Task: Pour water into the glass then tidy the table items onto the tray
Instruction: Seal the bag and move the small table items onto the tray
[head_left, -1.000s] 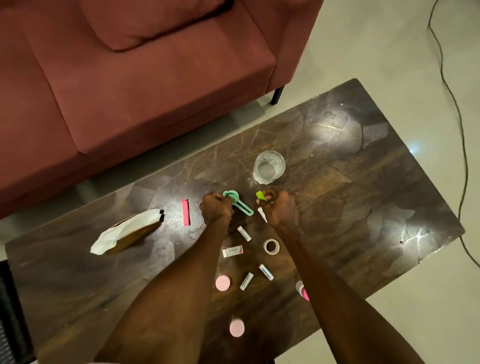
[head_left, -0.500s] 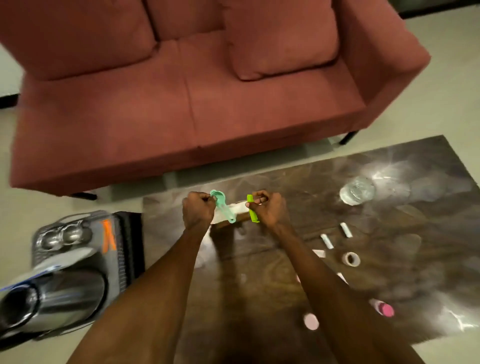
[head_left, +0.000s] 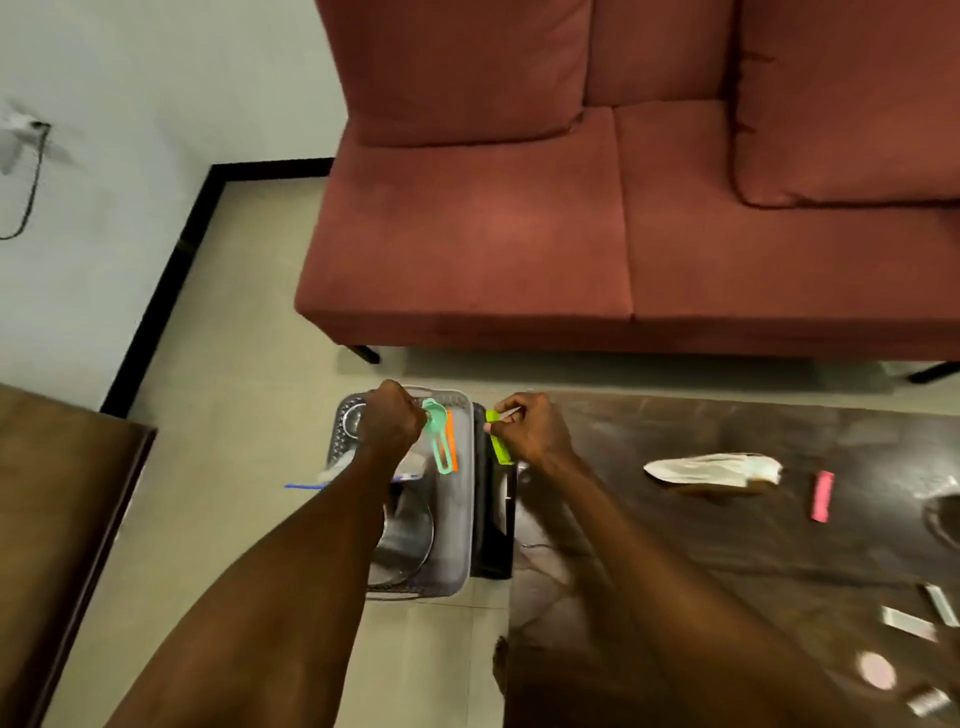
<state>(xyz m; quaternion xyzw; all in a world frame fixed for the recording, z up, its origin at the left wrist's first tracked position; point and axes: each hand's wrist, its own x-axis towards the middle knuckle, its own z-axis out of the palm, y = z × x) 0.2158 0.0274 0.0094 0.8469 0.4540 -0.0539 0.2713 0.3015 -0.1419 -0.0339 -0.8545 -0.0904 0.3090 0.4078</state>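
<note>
Left hand (head_left: 390, 419) fingers curled on teal spoon (head_left: 438, 435) above tray (head_left: 457, 519); right hand (head_left: 531, 429) pinching green clip (head_left: 500, 441)

Your left hand (head_left: 390, 422) sits above the grey plastic tray (head_left: 457, 540), which stands on the floor just left of the dark marble-patterned table (head_left: 727, 545). The mint-green plastic measuring spoon (head_left: 438, 434) hangs from that hand over the tray, beside an orange strip (head_left: 451, 441) lying in it. A shiny steel vessel (head_left: 408, 535) lies in the tray, nearer you. Your right hand (head_left: 535, 428) is over the table's left edge, with the lime-green clip (head_left: 498, 439) in it. To its right on the table lies a white paper bag (head_left: 714, 469), then a pink bar (head_left: 822, 495). Small packets (head_left: 909, 623) lie at the table's near right. Behind the table stands the red fabric sofa (head_left: 623, 208); a brown wooden cabinet (head_left: 57, 519) is far left.
</note>
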